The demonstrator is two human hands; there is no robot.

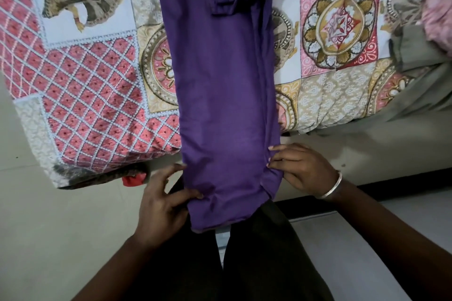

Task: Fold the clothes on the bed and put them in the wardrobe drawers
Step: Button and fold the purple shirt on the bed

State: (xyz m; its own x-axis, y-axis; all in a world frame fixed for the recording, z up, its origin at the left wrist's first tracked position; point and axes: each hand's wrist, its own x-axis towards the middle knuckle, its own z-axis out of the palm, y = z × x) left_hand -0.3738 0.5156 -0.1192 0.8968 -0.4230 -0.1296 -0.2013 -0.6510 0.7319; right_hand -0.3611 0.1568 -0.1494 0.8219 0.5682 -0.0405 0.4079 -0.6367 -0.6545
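Observation:
A long purple garment (220,85) lies lengthwise across the patterned bed (93,85), folded into a narrow strip with a sleeve tucked on top near the far end. Its near end hangs over the bed's edge against my dark trousers. My left hand (163,200) pinches the garment's left edge near the hem, thumb on top. My right hand (303,168), with a silver bangle on the wrist, pinches the right edge a little higher up.
A grey-green cloth (420,76) and a pink garment (437,17) lie at the bed's right end. A small red item (133,179) peeks from under the bed's near edge. Pale tiled floor (61,227) surrounds my legs.

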